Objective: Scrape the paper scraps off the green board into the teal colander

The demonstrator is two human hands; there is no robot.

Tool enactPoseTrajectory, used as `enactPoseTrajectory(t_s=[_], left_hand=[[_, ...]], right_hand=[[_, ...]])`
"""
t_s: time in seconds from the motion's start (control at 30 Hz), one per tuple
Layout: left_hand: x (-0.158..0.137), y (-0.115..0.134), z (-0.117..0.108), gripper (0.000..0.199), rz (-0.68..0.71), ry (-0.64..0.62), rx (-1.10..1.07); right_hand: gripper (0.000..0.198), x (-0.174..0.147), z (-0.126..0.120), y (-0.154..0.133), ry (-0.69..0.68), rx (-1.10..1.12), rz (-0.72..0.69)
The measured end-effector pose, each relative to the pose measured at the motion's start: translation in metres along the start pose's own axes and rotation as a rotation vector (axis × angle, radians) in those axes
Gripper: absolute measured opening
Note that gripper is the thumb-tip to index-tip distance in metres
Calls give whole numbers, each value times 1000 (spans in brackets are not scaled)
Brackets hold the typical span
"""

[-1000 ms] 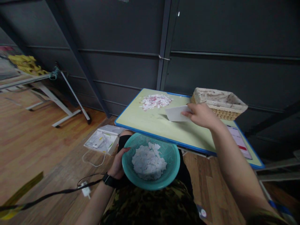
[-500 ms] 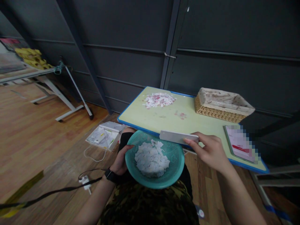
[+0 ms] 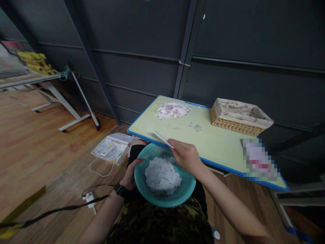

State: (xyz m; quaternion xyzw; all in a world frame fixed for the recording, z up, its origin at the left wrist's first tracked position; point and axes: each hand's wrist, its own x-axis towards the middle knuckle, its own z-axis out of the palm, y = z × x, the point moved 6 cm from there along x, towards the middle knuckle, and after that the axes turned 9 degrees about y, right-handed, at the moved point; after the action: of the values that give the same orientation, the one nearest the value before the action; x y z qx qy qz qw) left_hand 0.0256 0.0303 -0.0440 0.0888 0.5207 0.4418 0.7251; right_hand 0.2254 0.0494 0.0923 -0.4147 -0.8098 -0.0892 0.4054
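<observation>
My left hand (image 3: 131,174) grips the left rim of a teal plastic colander (image 3: 189,189), its thumb over the edge. The colander rests at my lap, against the table's front edge, with a heap of small white paper scraps (image 3: 162,176) inside. In my right hand (image 3: 186,154) is a thin white flat strip (image 3: 160,136), seen nearly edge-on above the table's front edge. That hand hangs over the colander's far right rim and hides part of it. A pile of white and pinkish scraps (image 3: 174,110) lies at the back left of the pale yellow table (image 3: 215,145).
A cloth-lined wicker basket (image 3: 236,125) stands at the table's back right, with a blurred-out flat item (image 3: 259,159) near the right end. On the floor at left are an open white box (image 3: 110,149) and a white plug (image 3: 89,199) with cables. A dark panelled wall (image 3: 137,67) stands behind.
My right hand has moved left with the white strip, which has turned from broadside to nearly edge-on. My left hand still holds the colander, which has shifted slightly.
</observation>
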Motion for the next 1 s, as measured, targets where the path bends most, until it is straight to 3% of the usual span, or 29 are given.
enactPoseTrajectory(t_s=[0.07,0.17,0.33,0.63,0.77,0.87,1.0], left_hand=[[3,1,-5,14,-16,14,5],[7,3,-16,12,-13,46,18],[15,1,-30,5,21,33,6],[27,-8,-40,4,20,57,-33],[22,-10,-36,18,-35,36,-54],[21,-11,-35,24,-48,35,-70],[20,-11,-34,23,-32,32,-66]], right_hand=[[37,12,32,-9,-215,-99,3],[43,33,57,-12,-437,-239,39],[39,54,59,9,-558,-433,202],[36,45,32,62,-525,-578,319],[33,33,11,78,-480,-645,354],[32,26,-10,97,-373,-619,413],[35,34,-46,141,-100,-500,546]])
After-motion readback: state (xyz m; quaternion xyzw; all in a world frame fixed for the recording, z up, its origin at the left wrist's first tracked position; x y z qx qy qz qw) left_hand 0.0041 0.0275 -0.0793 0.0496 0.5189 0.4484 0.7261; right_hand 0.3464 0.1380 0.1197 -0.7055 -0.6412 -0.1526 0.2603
